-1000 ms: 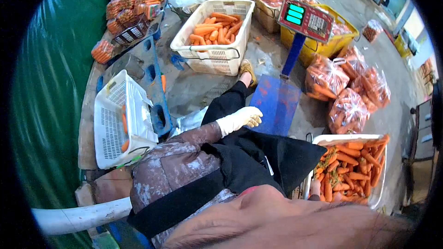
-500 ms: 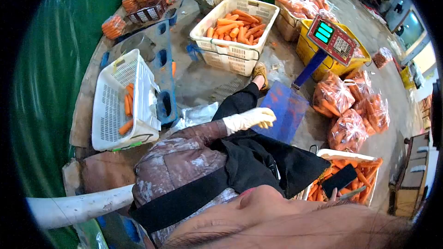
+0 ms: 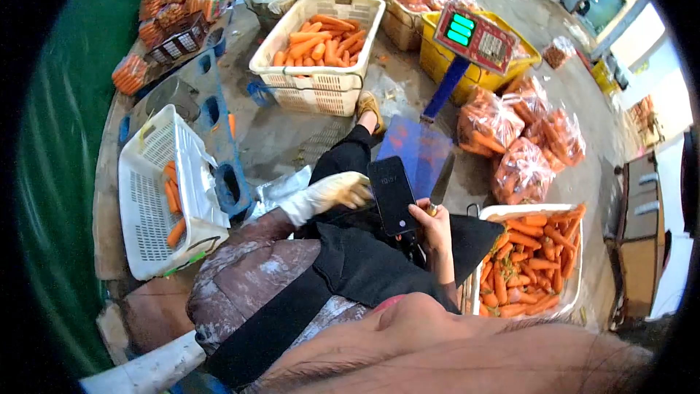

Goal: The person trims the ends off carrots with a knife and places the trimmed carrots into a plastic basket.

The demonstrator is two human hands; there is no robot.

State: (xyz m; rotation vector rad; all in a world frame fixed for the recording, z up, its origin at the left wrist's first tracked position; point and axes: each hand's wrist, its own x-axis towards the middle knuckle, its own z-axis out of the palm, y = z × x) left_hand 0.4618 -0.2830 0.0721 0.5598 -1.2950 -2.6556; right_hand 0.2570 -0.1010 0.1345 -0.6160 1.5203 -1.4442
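My right hand [image 3: 436,228], bare, grips a black smartphone [image 3: 391,195] whose screen is lit with the time. The same hand also holds a knife [image 3: 442,181], its blade pointing up and away past the phone. My left hand [image 3: 337,193], in a whitish glove with stained fingers, is beside the phone's left edge. Its fingers are loosely bent and hold nothing visible; whether they touch the phone I cannot tell. Close by on the right is a white crate [image 3: 475,270] of carrots. Ahead of the phone stands a blue scale platform [image 3: 417,147].
The scale's red display [image 3: 477,38] stands on a blue post. Bagged carrots [image 3: 523,171] lie right of it. A cream crate [image 3: 313,95] of carrots stands ahead, a yellow crate [image 3: 503,76] behind the scale. Left are a white crate [image 3: 149,197] with few carrots and a blue pallet [image 3: 233,188].
My right hand has brought the phone and knife up from over the carrot crate to the front of my lap. The phone's screen has lit. My gloved left hand has drawn back from above the scale.
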